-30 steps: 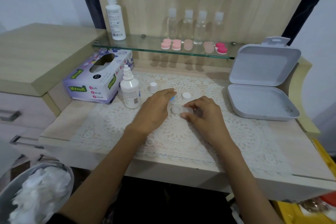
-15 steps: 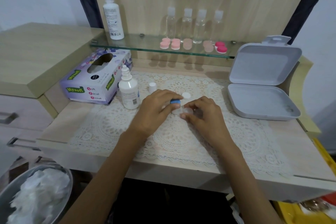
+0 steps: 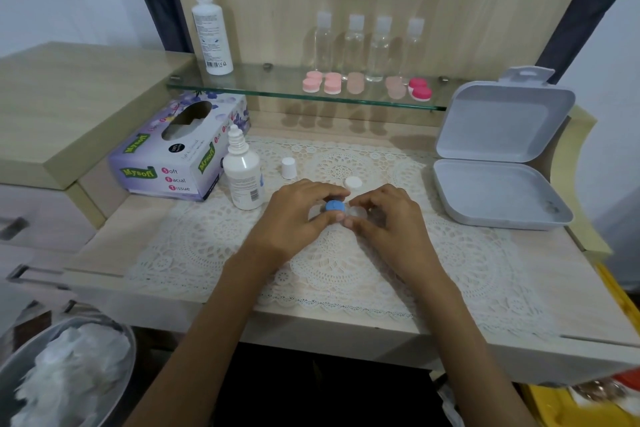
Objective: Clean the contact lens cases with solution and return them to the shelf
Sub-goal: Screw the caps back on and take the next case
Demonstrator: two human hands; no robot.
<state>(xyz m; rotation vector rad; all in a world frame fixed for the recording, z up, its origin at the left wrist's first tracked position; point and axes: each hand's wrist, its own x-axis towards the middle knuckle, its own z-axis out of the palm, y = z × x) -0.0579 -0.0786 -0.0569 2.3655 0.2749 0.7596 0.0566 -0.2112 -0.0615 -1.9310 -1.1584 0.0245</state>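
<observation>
Right now the left hand pinches a blue cap between its curled thumb and fingers, on the left end of a translucent contact lens case. The right hand, fingers also curled, holds the other end of this case, low over the lace mat. A white cap lies just behind the hands, and the open solution bottle stands to the left. Pink lens cases sit on the glass shelf.

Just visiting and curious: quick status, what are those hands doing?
Left hand pinches the blue cap atop the lens case. Right hand holds the case. White cap lies loose behind. Nothing blocking.
</observation>
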